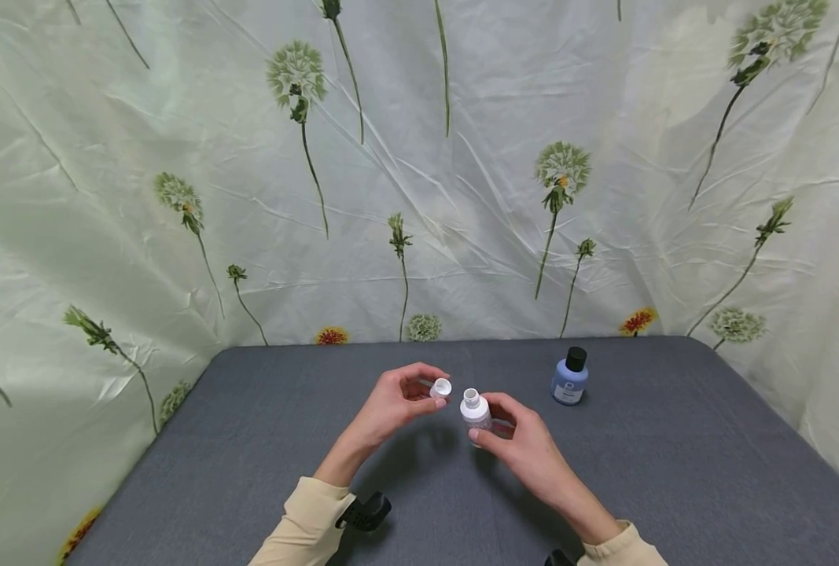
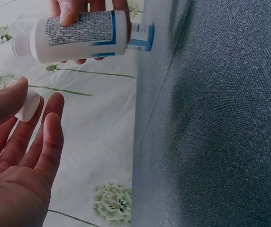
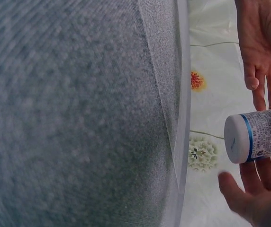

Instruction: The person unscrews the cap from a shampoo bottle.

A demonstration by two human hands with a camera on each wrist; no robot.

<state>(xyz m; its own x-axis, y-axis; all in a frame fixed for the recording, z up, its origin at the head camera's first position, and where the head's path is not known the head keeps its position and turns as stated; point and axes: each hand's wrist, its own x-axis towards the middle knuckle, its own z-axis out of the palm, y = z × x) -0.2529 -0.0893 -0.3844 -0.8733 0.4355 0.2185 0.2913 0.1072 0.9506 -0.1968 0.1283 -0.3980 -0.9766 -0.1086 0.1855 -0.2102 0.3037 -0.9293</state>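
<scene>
Above the table, the left hand (image 1: 391, 405) pinches a white screw cap (image 1: 441, 388) between thumb and fingers, its hollow side showing in the head view. The right hand (image 1: 528, 448) holds a small white bottle (image 1: 475, 410) round its body, with the neck uncovered. Cap and bottle neck are a short way apart. In the left wrist view the bottle (image 2: 81, 38) shows a label of dense small print and a blue band. Its flat white base (image 3: 236, 139) faces the right wrist camera. Whatever the bottle contains cannot be seen.
A blue bottle (image 1: 569, 384) with a black cap stands upright on the dark grey table (image 1: 285, 440), to the right of and beyond the right hand. Behind the table hangs a pale, creased sheet (image 1: 461, 196) printed with flowers. A black device (image 1: 365, 512) is strapped at the left wrist.
</scene>
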